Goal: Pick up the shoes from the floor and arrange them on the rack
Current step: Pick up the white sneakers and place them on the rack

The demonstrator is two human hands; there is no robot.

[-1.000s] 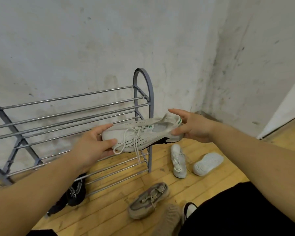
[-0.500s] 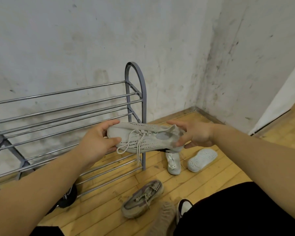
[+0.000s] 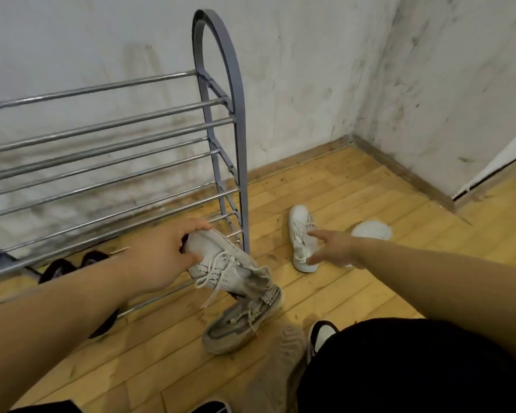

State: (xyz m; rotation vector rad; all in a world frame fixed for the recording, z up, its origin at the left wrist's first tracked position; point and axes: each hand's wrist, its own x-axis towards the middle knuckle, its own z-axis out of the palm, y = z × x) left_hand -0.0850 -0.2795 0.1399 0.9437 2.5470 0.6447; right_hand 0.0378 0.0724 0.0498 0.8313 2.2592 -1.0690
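Observation:
My left hand [image 3: 164, 257] grips a white knit sneaker [image 3: 224, 263] by its toe end, heel hanging down, in front of the rack's lower right corner. The grey metal shoe rack [image 3: 221, 120] stands against the wall with bare bars. My right hand [image 3: 334, 248] is stretched out with spread fingers just over a white sneaker [image 3: 300, 234] lying on the wooden floor. Another white shoe [image 3: 371, 231], sole up, lies partly behind my right wrist. A grey-brown sneaker [image 3: 239, 323] lies on the floor below the held shoe.
Dark shoes [image 3: 63, 268] lie under the rack at the left. A beige knit shoe [image 3: 283, 362] and a black-and-white shoe [image 3: 320, 333] sit near my black-clad leg [image 3: 414, 368]. The room corner and baseboard [image 3: 399, 168] are at the right.
My right hand let go of the white knit sneaker and moved right and down toward the white sneaker on the floor. My left hand lowered the held shoe, now tilted heel down.

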